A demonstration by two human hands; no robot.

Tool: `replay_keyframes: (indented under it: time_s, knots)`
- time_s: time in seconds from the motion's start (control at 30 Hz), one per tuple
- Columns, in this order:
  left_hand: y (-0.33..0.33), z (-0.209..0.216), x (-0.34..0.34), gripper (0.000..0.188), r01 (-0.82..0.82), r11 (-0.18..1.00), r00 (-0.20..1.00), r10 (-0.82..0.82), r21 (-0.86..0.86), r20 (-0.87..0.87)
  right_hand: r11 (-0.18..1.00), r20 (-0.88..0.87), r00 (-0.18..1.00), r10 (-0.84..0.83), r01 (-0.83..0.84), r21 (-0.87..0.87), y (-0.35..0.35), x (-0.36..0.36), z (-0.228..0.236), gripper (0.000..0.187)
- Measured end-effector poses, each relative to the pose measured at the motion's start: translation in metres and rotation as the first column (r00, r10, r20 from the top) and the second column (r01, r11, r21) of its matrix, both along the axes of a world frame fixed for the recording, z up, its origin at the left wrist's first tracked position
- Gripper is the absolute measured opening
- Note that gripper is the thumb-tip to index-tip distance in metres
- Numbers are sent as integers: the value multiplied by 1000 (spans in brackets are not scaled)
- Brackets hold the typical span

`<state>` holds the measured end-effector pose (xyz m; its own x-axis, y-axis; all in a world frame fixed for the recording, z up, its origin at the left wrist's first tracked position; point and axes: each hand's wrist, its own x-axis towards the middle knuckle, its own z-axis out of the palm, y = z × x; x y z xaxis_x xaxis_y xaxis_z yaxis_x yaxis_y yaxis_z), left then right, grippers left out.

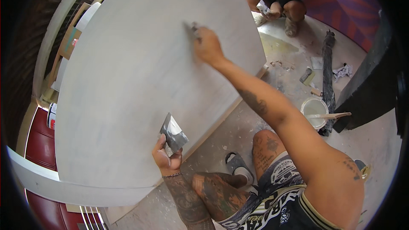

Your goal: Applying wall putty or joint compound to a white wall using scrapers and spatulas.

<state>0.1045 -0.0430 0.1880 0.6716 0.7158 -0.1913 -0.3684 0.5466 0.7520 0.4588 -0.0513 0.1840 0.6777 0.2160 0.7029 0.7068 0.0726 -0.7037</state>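
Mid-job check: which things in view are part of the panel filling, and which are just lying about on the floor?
In use: grey panel; small scraper in right hand; putty knife in left hand; white bucket with stir stick.
Lying about: crumpled rag; sandal; dark roll.

right hand (207, 46) raised, arm outstretched, left hand (167, 157) gripping low

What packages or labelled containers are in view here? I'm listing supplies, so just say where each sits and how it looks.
White can with a red patch: far left, beside the big white panel, partly hidden.
Flat brown cardboard with a teal and red patch: upper left, leaning behind the panel.
White bucket: on the floor at right, round, a wooden stick across it; no label visible.
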Motion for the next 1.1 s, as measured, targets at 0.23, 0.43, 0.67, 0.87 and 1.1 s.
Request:
replay_keyframes:
  time_s: [0.23, 0.43, 0.67, 0.87, 1.1]
  knots:
    - [-4, 2, -6, 24, -34, 999, 998, 33, 13, 50, 975, -149, 986, -80, 109, 196, -8, 56, 20, 46]
    - [-17, 14, -12, 24, -194, 981, 980, 194, -4, 54, 969, -89, 995, -33, 54, 242, 39, -38, 31, 53]
    - [-27, 20, -9, 18, -332, 942, 942, 334, -44, 40, 987, 131, 988, 87, -103, 124, 72, -165, 18, 67]
    - [-29, 18, -5, 18, -342, 939, 940, 342, -37, -2, 979, 516, 833, 199, -148, -139, 70, -179, -44, 58]
    - [-29, 15, -12, 18, -335, 942, 942, 335, -5, 26, 975, 4, 978, -211, 210, 76, 14, 5, -32, 44]
